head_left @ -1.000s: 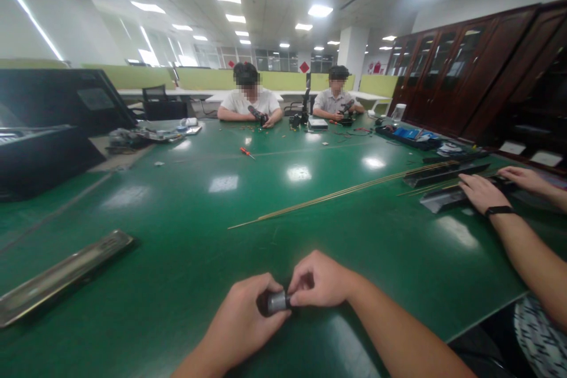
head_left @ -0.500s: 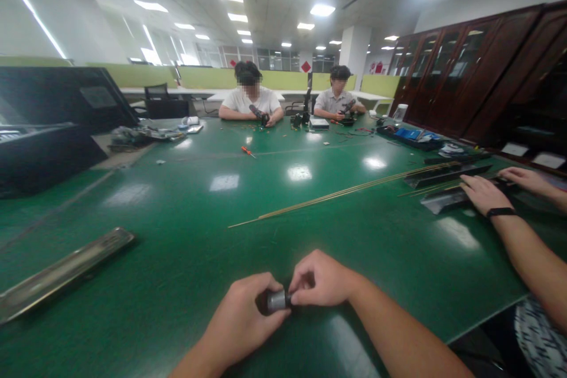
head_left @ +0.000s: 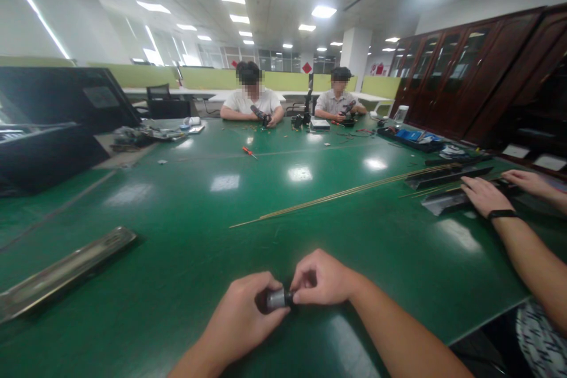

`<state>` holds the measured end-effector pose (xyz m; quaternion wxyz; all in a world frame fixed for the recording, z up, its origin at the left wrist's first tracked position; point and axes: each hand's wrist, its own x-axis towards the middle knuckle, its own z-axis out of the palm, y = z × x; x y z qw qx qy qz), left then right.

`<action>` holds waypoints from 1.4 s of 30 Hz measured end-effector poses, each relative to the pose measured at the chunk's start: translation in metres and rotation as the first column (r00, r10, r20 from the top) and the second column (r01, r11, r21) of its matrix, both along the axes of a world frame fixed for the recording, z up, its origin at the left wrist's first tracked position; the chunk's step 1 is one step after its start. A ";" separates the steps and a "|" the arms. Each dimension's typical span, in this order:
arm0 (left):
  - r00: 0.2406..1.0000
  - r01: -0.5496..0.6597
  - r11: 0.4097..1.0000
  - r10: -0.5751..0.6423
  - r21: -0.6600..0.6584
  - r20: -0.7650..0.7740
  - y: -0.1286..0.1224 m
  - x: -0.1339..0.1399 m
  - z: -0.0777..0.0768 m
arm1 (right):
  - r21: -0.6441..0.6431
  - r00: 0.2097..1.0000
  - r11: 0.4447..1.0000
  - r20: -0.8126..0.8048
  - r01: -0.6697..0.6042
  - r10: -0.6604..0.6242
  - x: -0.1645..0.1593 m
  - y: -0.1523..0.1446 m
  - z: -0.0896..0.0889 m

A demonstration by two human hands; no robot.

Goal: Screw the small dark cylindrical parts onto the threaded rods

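Note:
A small silver-grey cylinder [head_left: 276, 299] with dark ends lies sideways between my hands, just above the near part of the green table [head_left: 190, 260]. My left hand [head_left: 241, 316] is closed round its left end, thumb below and fingers above. At its right end, my right hand [head_left: 322, 281] pinches the short black end piece [head_left: 289, 297] between thumb and forefinger. Part of the cylinder is hidden in my left palm, so its exact kind cannot be made out.
A long metal tray [head_left: 66, 274] lies at left. Thin brass-coloured rods [head_left: 328, 196] cross the middle toward dark metal channels [head_left: 447, 201], where a co-worker's hands [head_left: 485, 195] rest. An orange screwdriver [head_left: 248, 152] lies farther back. Two people sit across the table.
Both hands keep the same hold on the cylinder. Slightly more of the black end piece shows by my right fingertips. The whole view has shifted very slightly.

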<state>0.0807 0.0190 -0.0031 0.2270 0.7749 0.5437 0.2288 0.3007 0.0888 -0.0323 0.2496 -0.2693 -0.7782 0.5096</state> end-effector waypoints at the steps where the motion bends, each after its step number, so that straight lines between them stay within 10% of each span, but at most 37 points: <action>1: 1.000 0.000 1.000 0.000 0.003 0.000 0.000 0.000 0.000 | 0.001 1.000 1.000 -0.002 0.001 -0.001 0.000 0.000 0.000; 42: 0.999 -0.031 0.999 0.032 0.034 -0.019 0.005 -0.007 0.007 | -0.018 0.996 0.996 -0.021 0.084 -0.085 0.011 0.007 0.008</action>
